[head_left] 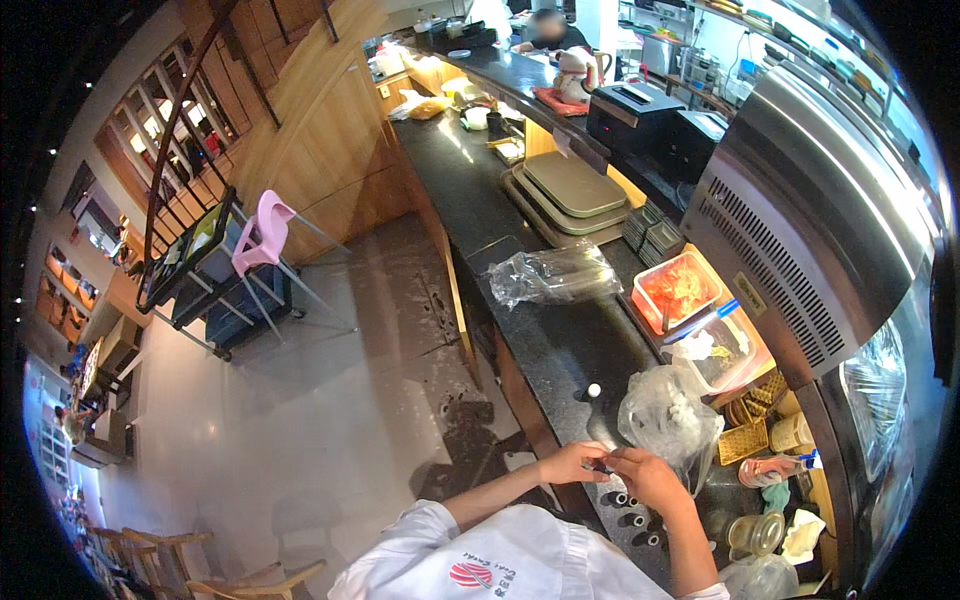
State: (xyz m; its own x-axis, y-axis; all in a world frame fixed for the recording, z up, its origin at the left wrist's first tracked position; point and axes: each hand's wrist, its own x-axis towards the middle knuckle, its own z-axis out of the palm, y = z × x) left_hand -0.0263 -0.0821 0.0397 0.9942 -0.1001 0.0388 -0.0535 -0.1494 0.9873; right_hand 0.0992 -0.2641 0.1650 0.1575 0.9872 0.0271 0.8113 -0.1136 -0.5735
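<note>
Above counter (560,345), L hand (570,465) & R hand (645,480) tog., fingers (618,458) curled (pinch: can't tell), nr clear bag (665,412)

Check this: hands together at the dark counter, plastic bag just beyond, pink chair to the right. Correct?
No: the pink chair is to the left in the head view; the left hand and right hand are together at the dark counter, plastic bag just beyond.
</note>
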